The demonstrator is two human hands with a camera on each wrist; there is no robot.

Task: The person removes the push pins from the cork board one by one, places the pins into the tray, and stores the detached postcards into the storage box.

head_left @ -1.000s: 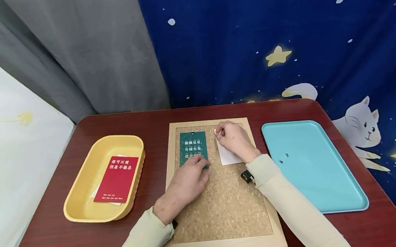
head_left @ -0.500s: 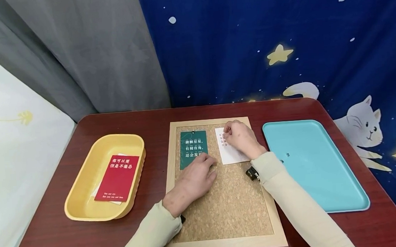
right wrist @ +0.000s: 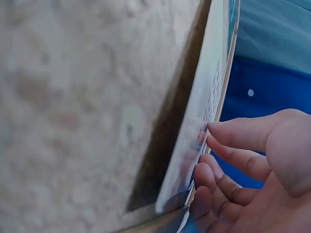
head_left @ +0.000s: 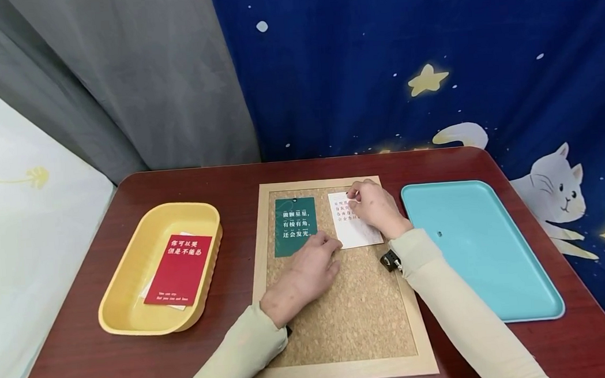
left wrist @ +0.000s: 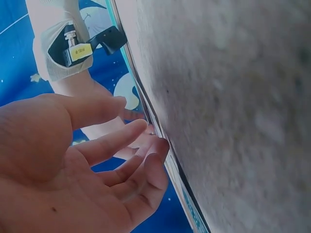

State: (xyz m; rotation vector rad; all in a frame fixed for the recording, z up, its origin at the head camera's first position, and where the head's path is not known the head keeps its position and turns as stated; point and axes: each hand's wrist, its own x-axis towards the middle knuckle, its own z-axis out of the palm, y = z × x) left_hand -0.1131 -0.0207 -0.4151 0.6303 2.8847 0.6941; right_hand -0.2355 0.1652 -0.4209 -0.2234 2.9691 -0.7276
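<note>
A white card (head_left: 358, 236) with red print lies on the upper right of a wood-framed corkboard (head_left: 363, 324). A small dark pin (head_left: 347, 194) shows at its top edge. My right hand (head_left: 376, 204) is over the card's upper right, loosely curled fingertips close to the pin. In the right wrist view, the right thumb (right wrist: 221, 128) and fingers are right at the card's face, with nothing visible between them. My left hand (head_left: 307, 272), fingers loosely bent, has its fingertips by the card's lower left corner. Left of it, a green card (head_left: 287, 245) has a dark pin (head_left: 294, 200) at its top.
A yellow bin (head_left: 134, 321) on the left holds a red card (head_left: 178, 277) over a white one. To the right stands a blue tray (head_left: 499, 258) with a small dark pin (head_left: 439, 234) in it. Curtains hang behind the dark red table (head_left: 74, 365).
My right hand has shifted right, uncovering the white card's print and the pin at its top. My left hand has slid right, off the green card to the white card's corner.
</note>
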